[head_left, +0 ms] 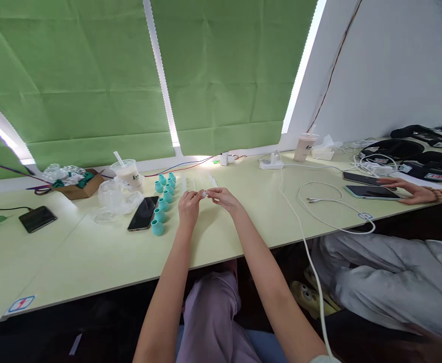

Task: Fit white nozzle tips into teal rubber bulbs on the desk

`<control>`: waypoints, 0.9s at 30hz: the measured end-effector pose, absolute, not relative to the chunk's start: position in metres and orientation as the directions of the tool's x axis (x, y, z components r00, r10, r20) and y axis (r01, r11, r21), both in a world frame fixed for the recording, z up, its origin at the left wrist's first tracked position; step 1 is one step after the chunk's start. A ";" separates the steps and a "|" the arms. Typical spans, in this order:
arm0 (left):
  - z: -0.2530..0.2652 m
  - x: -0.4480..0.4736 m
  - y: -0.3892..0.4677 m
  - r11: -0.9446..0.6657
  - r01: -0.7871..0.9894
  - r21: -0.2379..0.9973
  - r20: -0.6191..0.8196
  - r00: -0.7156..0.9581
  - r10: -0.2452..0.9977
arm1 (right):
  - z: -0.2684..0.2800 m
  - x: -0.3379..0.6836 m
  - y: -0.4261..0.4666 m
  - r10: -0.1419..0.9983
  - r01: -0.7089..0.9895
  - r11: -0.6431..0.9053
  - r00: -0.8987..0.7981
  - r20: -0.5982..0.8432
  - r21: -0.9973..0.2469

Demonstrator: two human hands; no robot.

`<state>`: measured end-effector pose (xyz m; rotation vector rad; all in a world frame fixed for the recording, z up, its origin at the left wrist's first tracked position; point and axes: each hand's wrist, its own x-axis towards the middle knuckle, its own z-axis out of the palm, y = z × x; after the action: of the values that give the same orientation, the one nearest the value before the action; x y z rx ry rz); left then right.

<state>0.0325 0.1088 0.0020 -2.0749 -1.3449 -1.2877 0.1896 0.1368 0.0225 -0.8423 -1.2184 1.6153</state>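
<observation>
Person's left hand (189, 206) and right hand (223, 197) meet above the counter (103, 252). Fingertips of both pinch a small white piece (204, 194) between them; its detail is too small to read. Just beyond the hands, translucent strips (211, 179) lie on the counter. Left of the hands: turquoise vessels (163, 204), bulbous, narrowing toward the top, lined up from near to far. A dark-screened phone (142, 214) lies flat just left of the nearer vessels. Farther left, a crumpled clear bag (117, 197) lies before a drink cup (127, 174) with a straw. Right: a white cable (300, 222) crosses the near edge.
</observation>
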 end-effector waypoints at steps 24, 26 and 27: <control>0.001 0.037 0.104 -0.480 0.873 0.087 0.839 0.195 0.508 | 0.016 0.185 0.139 0.887 -0.432 -0.318 -0.451 -0.103 -0.844; 0.000 0.036 0.104 -0.472 0.878 0.080 0.850 0.188 0.493 | 0.017 0.185 0.138 0.891 -0.439 -0.302 -0.447 -0.086 -0.847; 0.000 0.036 0.104 -0.466 0.882 0.068 0.854 0.191 0.484 | 0.018 0.184 0.138 0.896 -0.442 -0.290 -0.436 -0.079 -0.849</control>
<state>0.0361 0.1044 0.0004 -2.0297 -1.2760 -1.2002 0.1840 0.1377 0.0179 -0.7127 -0.9779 1.8569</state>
